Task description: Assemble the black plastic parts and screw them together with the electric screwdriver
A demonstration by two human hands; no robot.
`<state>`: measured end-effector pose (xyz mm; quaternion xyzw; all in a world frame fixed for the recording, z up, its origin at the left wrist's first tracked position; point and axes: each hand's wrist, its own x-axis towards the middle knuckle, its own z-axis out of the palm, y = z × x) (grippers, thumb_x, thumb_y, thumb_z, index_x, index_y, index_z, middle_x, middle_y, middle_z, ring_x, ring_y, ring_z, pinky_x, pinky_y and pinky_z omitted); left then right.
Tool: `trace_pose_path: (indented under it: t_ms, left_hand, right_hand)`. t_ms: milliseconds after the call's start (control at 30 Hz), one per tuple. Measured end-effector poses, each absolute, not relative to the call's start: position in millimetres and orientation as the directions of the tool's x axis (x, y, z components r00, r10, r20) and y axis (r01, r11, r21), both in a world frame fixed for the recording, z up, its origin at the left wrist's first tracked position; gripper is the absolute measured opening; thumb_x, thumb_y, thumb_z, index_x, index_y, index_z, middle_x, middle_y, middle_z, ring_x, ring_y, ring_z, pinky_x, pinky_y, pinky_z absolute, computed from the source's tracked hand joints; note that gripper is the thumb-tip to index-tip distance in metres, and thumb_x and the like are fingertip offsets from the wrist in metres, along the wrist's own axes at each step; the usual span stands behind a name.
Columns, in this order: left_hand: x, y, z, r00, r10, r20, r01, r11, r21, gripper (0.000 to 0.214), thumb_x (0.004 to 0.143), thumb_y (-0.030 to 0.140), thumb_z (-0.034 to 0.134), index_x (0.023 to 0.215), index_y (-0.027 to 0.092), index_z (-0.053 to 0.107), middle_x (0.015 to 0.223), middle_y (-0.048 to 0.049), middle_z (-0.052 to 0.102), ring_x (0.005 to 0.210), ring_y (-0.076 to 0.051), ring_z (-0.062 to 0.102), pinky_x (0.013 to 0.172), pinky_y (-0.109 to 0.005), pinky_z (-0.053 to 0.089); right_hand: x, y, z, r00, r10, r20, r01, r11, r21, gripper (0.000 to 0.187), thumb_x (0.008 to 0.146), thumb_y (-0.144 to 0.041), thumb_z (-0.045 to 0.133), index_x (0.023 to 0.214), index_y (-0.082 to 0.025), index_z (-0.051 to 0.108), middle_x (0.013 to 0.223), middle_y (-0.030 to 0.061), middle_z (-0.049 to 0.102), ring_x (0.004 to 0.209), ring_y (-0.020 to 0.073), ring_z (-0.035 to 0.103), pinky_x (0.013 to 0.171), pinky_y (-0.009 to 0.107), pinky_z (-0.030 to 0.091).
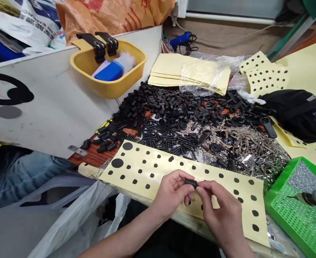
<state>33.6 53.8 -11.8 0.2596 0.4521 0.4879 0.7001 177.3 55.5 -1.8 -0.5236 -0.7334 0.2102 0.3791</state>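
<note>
A small black cylindrical plastic part (190, 183) is held between my two hands, above a yellow sheet with black dots (160, 175). My left hand (174, 190) pinches its left end with thumb and fingers. At the other end, the thumb and forefinger of my right hand (219, 208) close on the tip; whether they hold a further small piece cannot be made out. Beyond the sheet lies a heap of black springs or ribbed rods (160, 136), with black plastic parts (174, 107) behind and shiny metal pieces (249, 150) to the right.
A green basket (283, 204) at the right holds small metal bits and a dark-tipped tool (308, 197). A yellow bin (106, 87) hangs on the white partition (53, 118). Yellow sheets (168, 68) and a black cap-like item (297, 111) lie behind. Another person's jeans-clad leg (26, 175) shows at left.
</note>
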Motion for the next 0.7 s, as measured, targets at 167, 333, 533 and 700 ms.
trace_pose_path:
  t_ms: [167,333,533,700]
  left_hand:
    - [35.7,52.3,-16.3,0.109,0.923,-0.369,-0.421,0.38,0.824,0.015,0.066,0.014,0.067,0.079,0.013,0.061,0.052,0.0032,0.058,0.043,-0.007,0.049,0.044,-0.019,0.042]
    - [33.5,52.4,-16.4,0.119,0.916,-0.383,-0.435,0.395,0.809,0.014,0.066,0.014,0.066,0.08,0.012,0.06,0.051,0.0028,0.058,0.042,-0.007,0.049,0.041,-0.018,0.04]
    - [27.9,54.0,-16.1,0.172,0.906,-0.385,-0.49,0.418,0.765,0.018,0.065,0.019,0.07,0.079,0.012,0.061,0.05,0.0021,0.058,0.042,-0.009,0.051,0.04,-0.018,0.04]
    - [27.3,53.5,-17.3,0.133,0.916,-0.378,-0.481,0.393,0.784,0.019,0.067,0.021,0.07,0.081,0.013,0.061,0.052,0.0022,0.059,0.043,-0.008,0.051,0.043,-0.019,0.042]
  right_hand:
    - [174.8,55.9,0.6,-0.18,0.982,0.057,0.45,0.134,-0.883,0.021,0.088,-0.028,0.053,0.07,-0.019,0.059,0.055,-0.0003,0.062,0.047,0.0129,0.058,0.043,0.021,0.047]
    - [171.1,60.6,-0.6,-0.222,0.914,0.34,0.601,0.403,-0.691,0.015,0.087,-0.016,0.051,0.073,-0.02,0.057,0.059,0.0,0.063,0.052,0.0132,0.061,0.048,0.021,0.048]
    - [171.1,71.4,0.3,-0.426,0.705,0.566,0.485,0.707,-0.515,0.022,0.083,0.0,0.047,0.08,-0.02,0.056,0.063,0.0011,0.061,0.057,0.0128,0.058,0.054,0.024,0.05]
    - [169.3,66.3,2.2,-0.261,0.942,0.212,0.436,0.311,-0.845,0.016,0.087,-0.018,0.053,0.071,-0.02,0.056,0.055,-0.0011,0.059,0.046,0.011,0.055,0.043,0.021,0.044]
